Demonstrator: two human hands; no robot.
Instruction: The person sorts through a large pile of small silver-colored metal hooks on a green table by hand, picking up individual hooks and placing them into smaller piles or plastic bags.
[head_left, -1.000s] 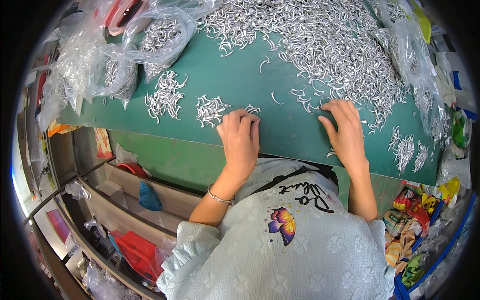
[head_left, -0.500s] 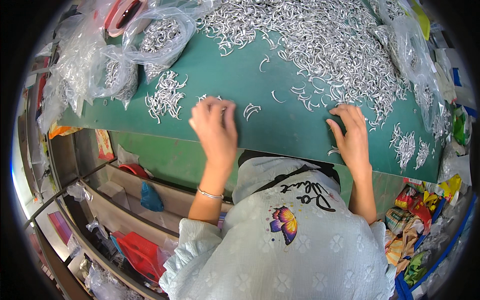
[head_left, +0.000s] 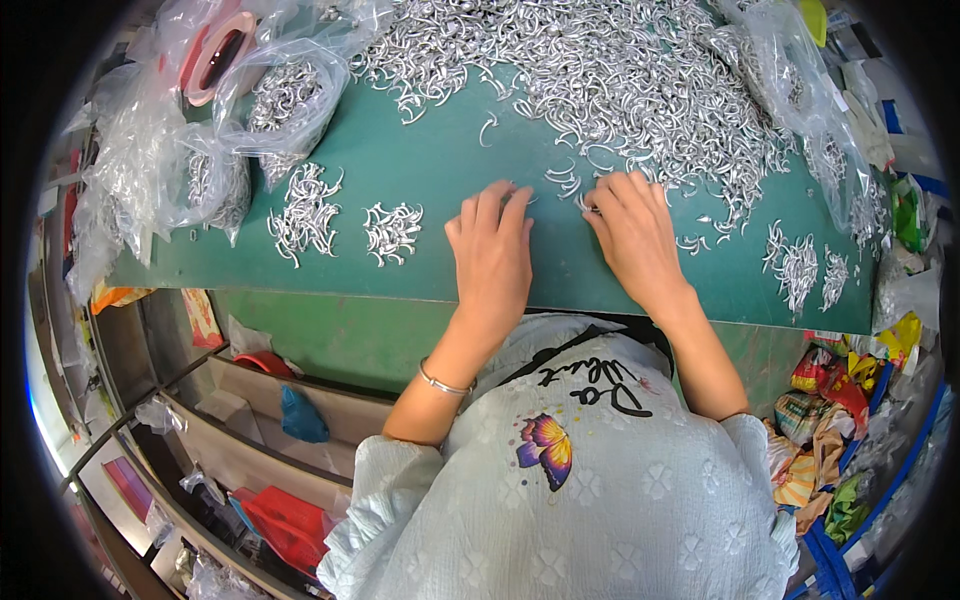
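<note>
On the green tabletop [head_left: 420, 150] lies a big heap of small curved silver metal pieces [head_left: 650, 90]. My left hand [head_left: 492, 255] rests near the table's front edge, fingers curled down; a sliver of metal shows by its fingertips, but what they hold is hidden. Just to its right, at the heap's near edge, my right hand [head_left: 640, 240] has thumb and fingers drawn together on a curved metal piece [head_left: 593, 210], mostly covered by the fingers. A few loose pieces [head_left: 565, 178] lie between the hands and the heap.
Left of my hands sit a small pile [head_left: 392, 232] and a larger pile [head_left: 305, 215] of pieces. Clear plastic bags [head_left: 290, 95] of pieces stand at the back left, another bag [head_left: 800, 90] at the right. Two small piles [head_left: 797, 270] lie near the right front corner.
My left hand has moved right, away from the small pile on the left, which now shows fully. My right hand has shifted left, so the two hands are closer together.
</note>
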